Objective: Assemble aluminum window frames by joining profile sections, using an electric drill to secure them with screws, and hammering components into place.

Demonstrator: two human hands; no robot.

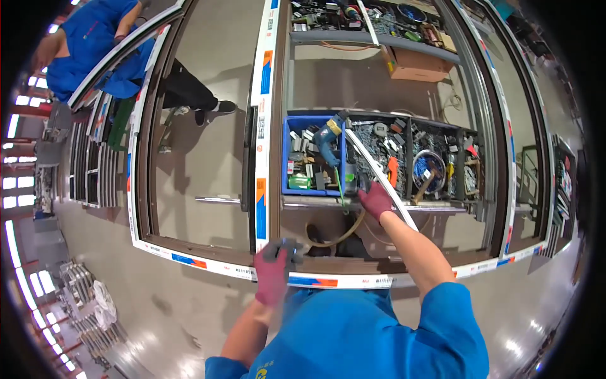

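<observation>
A: The left hand (273, 273), what is it doing in the head view?

B: It wears a maroon glove with grey fingers and lies at the near edge of a large frame (319, 282), where a white-taped upright meets the lower bar. The fingers are bent and a little blurred; one cannot tell whether they grip the bar.

A: And the right hand (377, 201)?

B: That one, also gloved in maroon, reaches over the frame to the near edge of a compartmented tray (409, 148) full of metal parts. Its fingertips are partly hidden, so whether they hold anything cannot be told.

A: What is around it?

B: A white strip (372, 163) slants across the tray and passes just right of the hand. To the left, a blue bin (312, 192) holds small parts, with a power drill (327, 144) over its right side. An orange piece (392, 169) lies beyond the strip.

A: Anyone else?

B: A co-worker in blue (88, 45) stands at the upper left, past the frame; a cardboard box (418, 67) sits beyond the tray.
</observation>
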